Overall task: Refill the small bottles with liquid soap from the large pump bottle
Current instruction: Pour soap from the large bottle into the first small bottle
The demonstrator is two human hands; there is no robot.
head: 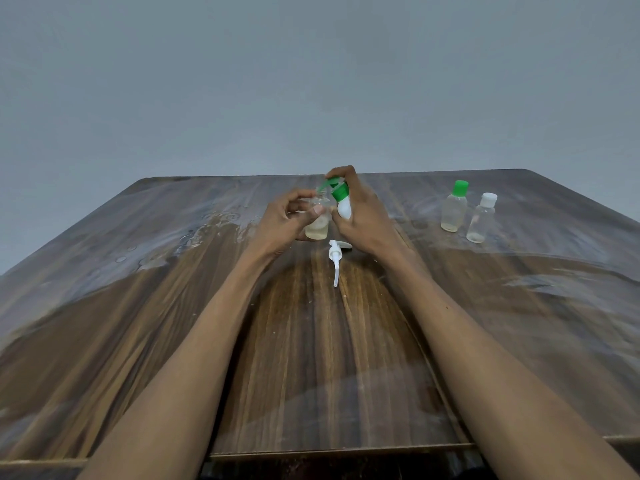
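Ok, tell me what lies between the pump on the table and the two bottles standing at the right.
Only the right hand and wrist cross that stretch; otherwise bare table, head view.

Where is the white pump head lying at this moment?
In the head view, the white pump head lies on the wooden table near the middle, just in front of both hands and below the small clear bottle held by the left hand.

You are looking at a brown wood-grain worktop (pixel 329 341) under a grey wall (pixel 311 81). Far right, a clear bottle (pixel 453 211) is wearing a green cap (pixel 460 188), its neighbour (pixel 480 223) a white cap (pixel 488 199); the pump head (pixel 335 258) is showing white.
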